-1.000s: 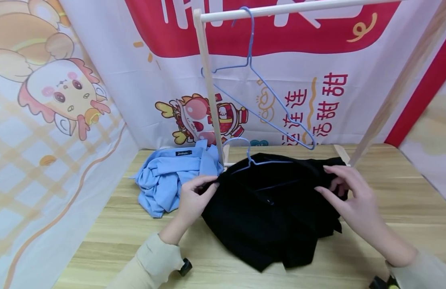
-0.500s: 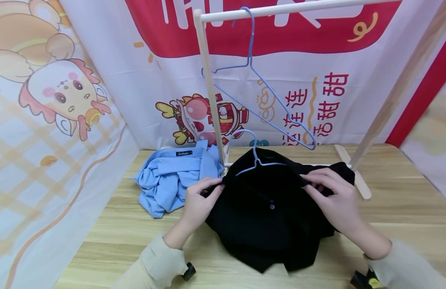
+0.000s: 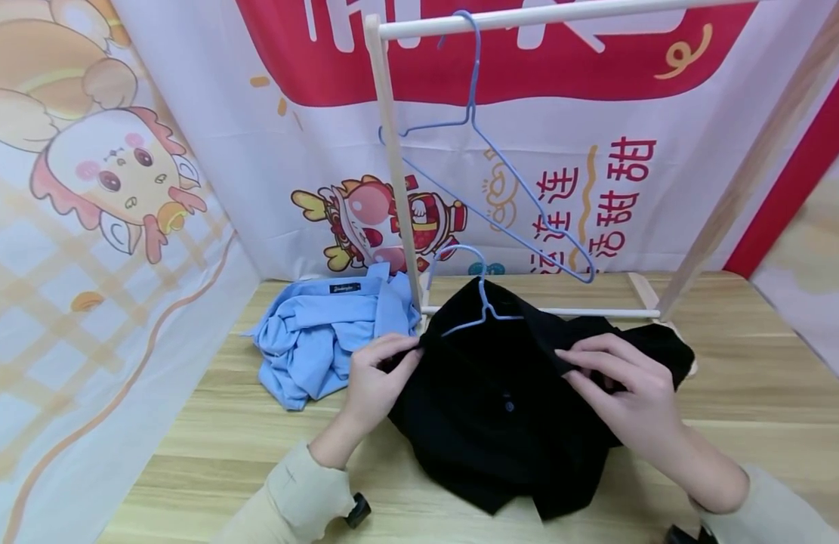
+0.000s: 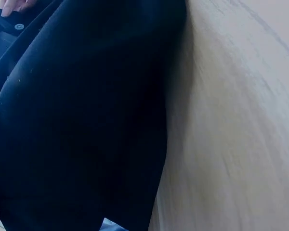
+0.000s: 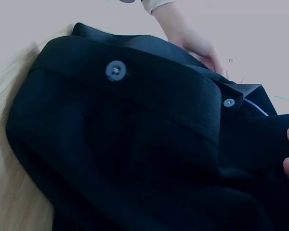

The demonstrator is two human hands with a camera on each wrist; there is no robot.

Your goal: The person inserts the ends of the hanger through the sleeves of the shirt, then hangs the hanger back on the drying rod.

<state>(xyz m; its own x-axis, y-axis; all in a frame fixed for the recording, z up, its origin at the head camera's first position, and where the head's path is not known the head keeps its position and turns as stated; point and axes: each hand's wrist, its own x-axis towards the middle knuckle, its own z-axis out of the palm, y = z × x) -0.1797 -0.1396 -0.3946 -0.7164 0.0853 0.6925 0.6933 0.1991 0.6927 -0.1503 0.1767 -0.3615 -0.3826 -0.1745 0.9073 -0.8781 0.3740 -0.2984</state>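
The left grip pinches one edge of the black shirt and the right grip pinches the opposite edge; the cloth sags between them, its lower end pointing to their near side, over the counter. Between and just beyond them, nearer the left, stands the hanger, long axis running left to right, hook upward, lower part hidden.

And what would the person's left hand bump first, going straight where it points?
Past the black cloth shirt it pinches, the left hand would probably meet the lower blue wire hanger; depth is unclear.
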